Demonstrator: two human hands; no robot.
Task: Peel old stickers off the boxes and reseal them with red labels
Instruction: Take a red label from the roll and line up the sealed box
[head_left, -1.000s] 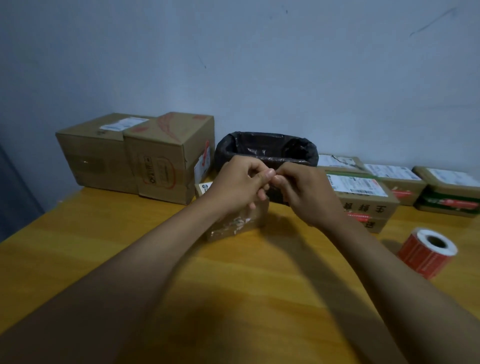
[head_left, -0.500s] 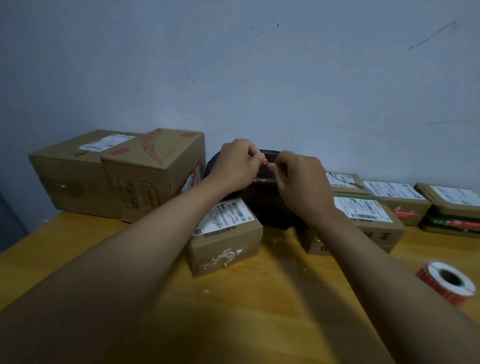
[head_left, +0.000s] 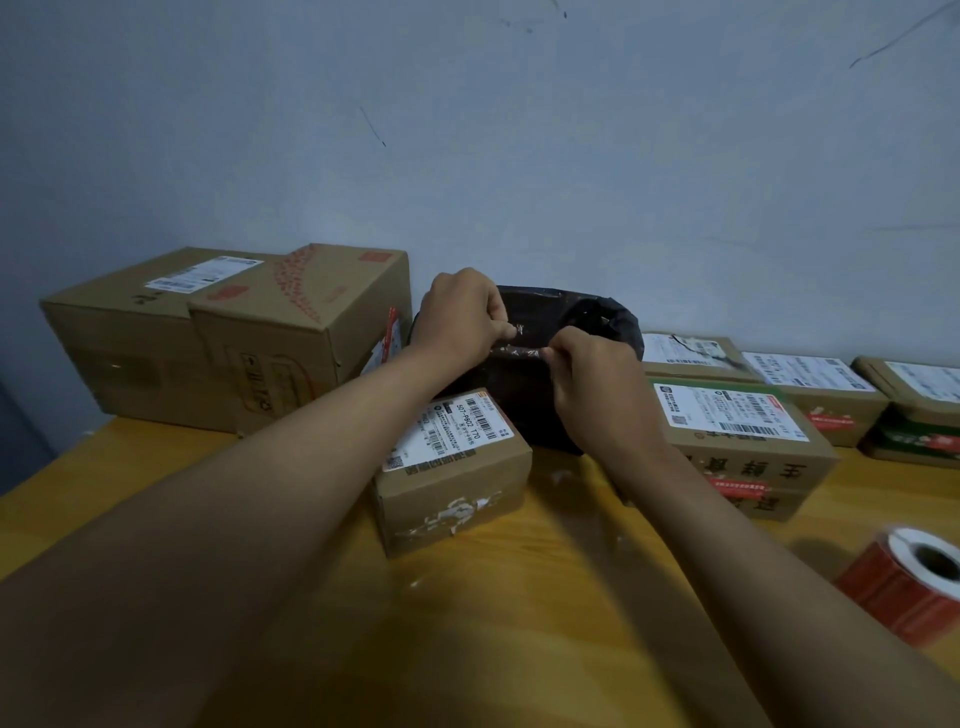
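Pinching a crumpled clear tape strip (head_left: 511, 347) over the black-lined bin (head_left: 613, 322) at twelve o'clock, left hand (head_left: 460, 317) and right hand (head_left: 592, 374) risk it clinging to fingers instead of dropping.

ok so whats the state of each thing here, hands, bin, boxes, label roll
left hand: pinching a clear strip over the bin
right hand: pinching the strip's other end
bin: open, black liner
small box: closed, torn residue on front
label roll: on its side, untouched
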